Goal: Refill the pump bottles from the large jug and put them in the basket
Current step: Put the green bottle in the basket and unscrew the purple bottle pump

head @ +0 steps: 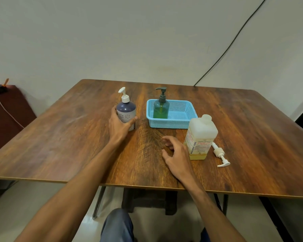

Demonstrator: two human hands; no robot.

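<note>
Trouser knee (pixel 117 224) sits nearest, below the near edge of the wooden table (pixel 59 137). Left hand (pixel 119 124) grips the dark pump bottle (pixel 126 112), thumb and fingers curled round its lower body. The bottle stands upright, left of the basket. Green pump bottle (pixel 161 107) stands upright inside the blue basket (pixel 168 124), at its left end. Right hand (pixel 177 154) hovers low over the table, fingers loosely curled, slightly spread, holding nothing. Large jug (pixel 200 135) stands just right of it, yellow liquid low. Loose pump (pixel 220 154) lies flat beside the jug.

Bare left hand (pixel 119 125) and right hand (pixel 175 155), unsleeved forearms (pixel 87 172), blue-grey trousers (pixel 117 224).
</note>
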